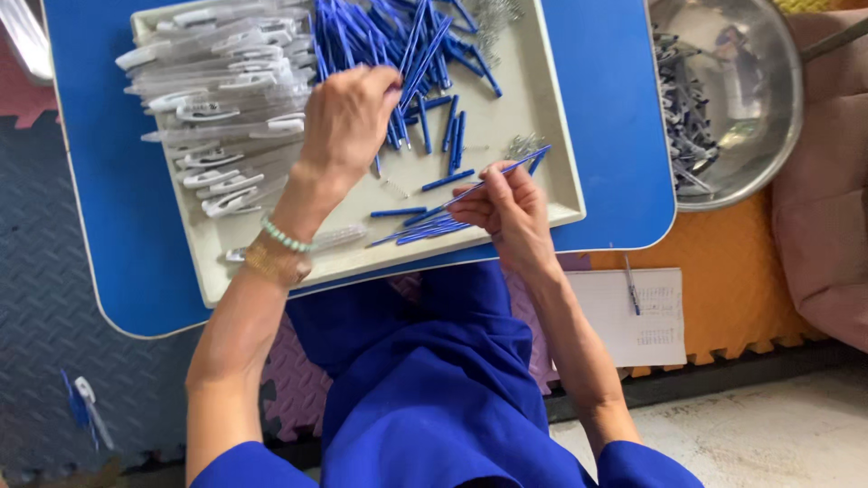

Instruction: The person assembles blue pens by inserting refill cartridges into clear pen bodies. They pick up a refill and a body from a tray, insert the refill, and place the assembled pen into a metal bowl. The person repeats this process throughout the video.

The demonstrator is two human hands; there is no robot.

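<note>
A: Barrels first, then: clear pen barrels with white clips, heaped in the left part of the cream tray, which sits on the blue table.

B: And the left hand?

A: It is over the middle of the tray, with beaded bracelets on the wrist. Its grip is pressed together, fingertips pinching into the pile of blue refills at the tray's far end.

B: What is to the right of that?

A: A few loose refills lie on the tray floor. The right hand is over the near right corner, its grip pinching one blue refill that slants up to the right. A small bunch of refills lies just beside it.

B: Beyond the tray?

A: A steel bowl of dark small parts stands at the table's right edge. Nearer the person, a paper sheet with a pen on it rests on the floor mat.
</note>
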